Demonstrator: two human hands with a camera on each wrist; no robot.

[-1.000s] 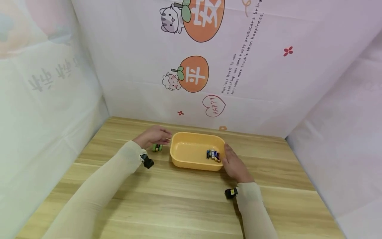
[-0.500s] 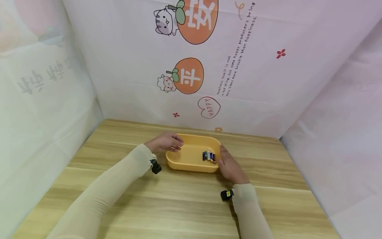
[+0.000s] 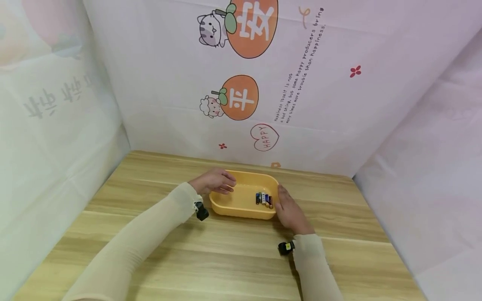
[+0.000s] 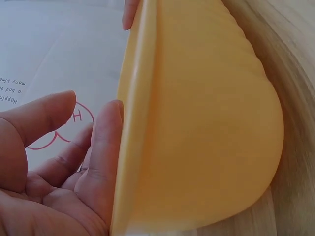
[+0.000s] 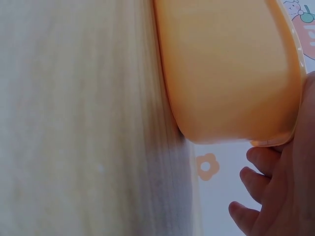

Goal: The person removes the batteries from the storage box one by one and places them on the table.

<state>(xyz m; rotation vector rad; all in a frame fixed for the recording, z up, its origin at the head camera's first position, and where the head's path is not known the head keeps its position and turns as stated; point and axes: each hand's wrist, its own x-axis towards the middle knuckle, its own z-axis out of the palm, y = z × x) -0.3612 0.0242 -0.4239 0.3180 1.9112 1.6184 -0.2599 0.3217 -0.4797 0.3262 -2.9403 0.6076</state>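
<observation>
A yellow rectangular tray [image 3: 244, 212] sits on the wooden table near the back wall. Several small batteries [image 3: 264, 199] lie side by side in its right end. My left hand [image 3: 215, 182] reaches over the tray's left end with loosely bent fingers. Seen from the left wrist, the thumb [image 4: 47, 115] stands apart from the other fingers, which are beside the tray's rim; nothing shows between them. My right hand [image 3: 291, 211] rests against the tray's right end, and in the right wrist view its relaxed fingertips [image 5: 256, 182] extend past the tray's outer wall.
The wooden table [image 3: 226, 259] stretches in front of the tray. A white printed cloth wall [image 3: 312, 142] rises close behind it, and white cloth walls stand to the left and right. A black wrist camera [image 3: 202, 212] is strapped to the left wrist.
My left hand has moved right, from beside the tray to over its left end. Green batteries seen on the table at the left are out of sight now. The right hand stays at the tray.
</observation>
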